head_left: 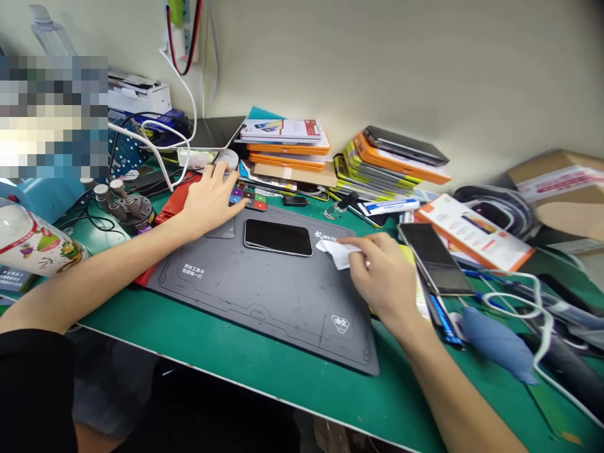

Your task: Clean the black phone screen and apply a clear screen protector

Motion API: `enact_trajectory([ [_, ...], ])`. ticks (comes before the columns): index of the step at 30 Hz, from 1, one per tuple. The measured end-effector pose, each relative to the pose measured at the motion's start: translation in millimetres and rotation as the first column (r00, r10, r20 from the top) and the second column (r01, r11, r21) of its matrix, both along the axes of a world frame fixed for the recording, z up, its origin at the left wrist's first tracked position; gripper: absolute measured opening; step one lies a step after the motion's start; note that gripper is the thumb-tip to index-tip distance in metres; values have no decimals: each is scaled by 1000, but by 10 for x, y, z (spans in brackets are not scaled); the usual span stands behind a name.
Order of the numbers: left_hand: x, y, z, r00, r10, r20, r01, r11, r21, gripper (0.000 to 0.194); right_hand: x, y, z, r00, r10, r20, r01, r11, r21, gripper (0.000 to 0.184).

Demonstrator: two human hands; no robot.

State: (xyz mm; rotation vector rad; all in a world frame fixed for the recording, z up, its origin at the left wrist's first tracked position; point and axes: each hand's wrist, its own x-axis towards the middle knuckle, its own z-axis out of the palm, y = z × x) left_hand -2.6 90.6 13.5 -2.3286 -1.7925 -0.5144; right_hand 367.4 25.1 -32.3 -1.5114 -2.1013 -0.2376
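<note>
A black-screened smartphone lies flat on the grey work mat. To its right, my right hand pinches a crumpled white tissue just above or against the mat. My left hand reaches over the mat's back left corner, palm down with fingers spread. Its fingertips are at a round grey-white lidded thing; whether they touch it I cannot tell. Beneath and beside that hand sit a small block of coloured squares and a dark flat plate, partly covered by it.
Stacked orange-edged boxes and a second stack line the wall. At right are a dark phone, a blue air blower and tangled cables. On the left stand a patterned cup and a screwdriver holder.
</note>
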Motion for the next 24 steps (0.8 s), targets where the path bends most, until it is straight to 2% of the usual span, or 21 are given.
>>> enact_trajectory([
  [3, 8, -35, -1, 1000, -20, 20, 21, 999, -40, 60, 45, 1, 20, 996, 13, -86, -13, 1000, 2, 42],
  [6, 29, -91, 16, 999, -45, 16, 46, 994, -101, 61, 34, 11, 57, 988, 56, -143, -55, 998, 10, 56],
  [10, 36, -103, 70, 999, -19, 29, 24, 987, -157, 71, -33, -4, 83, 978, 77, -195, -74, 997, 23, 65],
  [12, 23, -63, 108, 992, -36, 119, 50, 992, -115, 75, -77, -28, 105, 970, 96, -225, -85, 995, 58, 66],
  [14, 12, -1, 144, 961, -108, 254, 119, 992, -31, 81, -134, -65, 143, 958, 113, -265, -88, 991, 104, 62],
  [16, 13, 66, 171, 875, -177, 450, 201, 979, -7, 89, -213, -120, 190, 940, 127, -315, -97, 989, 109, 54],
  [19, 41, 129, 196, 618, -152, 771, 368, 923, -113, 86, -385, -236, 253, 892, 189, -412, -206, 979, 3, 44],
  [21, 72, 116, 219, 460, -104, 882, 477, 867, -146, 73, -526, -320, 273, 830, 246, -500, -336, 937, -96, 44],
  [23, 110, 52, 260, 385, -113, 916, 525, 843, -117, 65, -666, -390, 275, 739, 266, -619, -465, 866, -184, 52],
  [24, 133, 3, 286, 379, -137, 915, 535, 839, -96, 63, -728, -416, 270, 692, 255, -675, -520, 825, -222, 60],
])
